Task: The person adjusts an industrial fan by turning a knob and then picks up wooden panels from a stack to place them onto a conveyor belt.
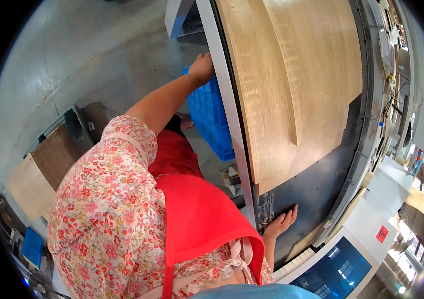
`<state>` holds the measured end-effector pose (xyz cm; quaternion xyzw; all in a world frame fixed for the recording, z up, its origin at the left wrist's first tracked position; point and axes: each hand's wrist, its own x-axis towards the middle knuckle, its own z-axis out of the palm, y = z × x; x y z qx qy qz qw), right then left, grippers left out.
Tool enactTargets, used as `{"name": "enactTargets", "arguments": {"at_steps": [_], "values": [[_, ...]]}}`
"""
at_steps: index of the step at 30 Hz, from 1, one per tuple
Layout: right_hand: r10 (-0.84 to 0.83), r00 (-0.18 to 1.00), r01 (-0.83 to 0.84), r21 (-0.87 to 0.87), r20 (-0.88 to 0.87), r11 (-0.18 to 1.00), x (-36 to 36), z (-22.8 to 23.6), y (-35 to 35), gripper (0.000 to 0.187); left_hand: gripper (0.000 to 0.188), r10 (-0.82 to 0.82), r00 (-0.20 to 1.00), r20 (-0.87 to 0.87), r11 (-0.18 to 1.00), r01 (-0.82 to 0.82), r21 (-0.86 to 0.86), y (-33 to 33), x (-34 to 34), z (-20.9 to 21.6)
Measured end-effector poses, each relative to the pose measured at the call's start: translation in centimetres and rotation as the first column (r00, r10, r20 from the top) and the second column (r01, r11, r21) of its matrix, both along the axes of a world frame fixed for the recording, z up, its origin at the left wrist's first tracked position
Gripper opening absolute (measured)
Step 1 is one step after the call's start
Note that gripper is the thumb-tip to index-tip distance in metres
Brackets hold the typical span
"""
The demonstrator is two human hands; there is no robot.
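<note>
My left arm reaches up and away, and my left hand is closed at the outer side of the white frame, just above a blue plastic crate. What its fingers hold, if anything, is hidden. Beyond the frame, light wood-grain sheets lie overlapping on a dark flat bed. Resting on that bed, close to the sheets' near end, my right hand has its fingers stretched out and holds nothing.
A dark screen in a white housing stands at lower right. Along the bed's far side runs a metal rail, with cables and clutter behind it. At left, a container and boards stand on the grey floor.
</note>
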<state>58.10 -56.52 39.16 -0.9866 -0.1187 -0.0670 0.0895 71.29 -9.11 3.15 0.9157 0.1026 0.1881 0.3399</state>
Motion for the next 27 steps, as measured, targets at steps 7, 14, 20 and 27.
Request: {"name": "enactTargets", "arguments": {"at_steps": [7, 14, 20, 27], "values": [[0.082, 0.996, -0.082, 0.024, 0.022, 0.996, 0.7, 0.2, 0.6, 0.035, 0.034, 0.092, 0.996, 0.020, 0.857, -0.069, -0.510, 6.6, 2.2, -0.7], [0.084, 0.995, -0.085, 0.017, 0.047, 0.996, 0.5, 0.3, -0.2, 0.035, 0.041, -0.202, 0.941, 0.271, 0.787, 0.321, -0.527, 11.4, 4.9, -3.3], [0.021, 0.998, -0.020, -0.012, 0.051, 1.000, 0.1, 0.1, 0.3, 0.035, 0.044, 0.039, 0.881, -0.472, 0.952, -0.176, -0.250, 7.8, -8.1, 0.9], [0.087, 0.993, -0.086, -0.008, 0.079, 0.996, 0.7, -0.1, -0.1, 0.034, 0.038, -0.072, 0.382, -0.921, 0.974, -0.172, -0.147, 2.7, -37.3, -7.8]]}}
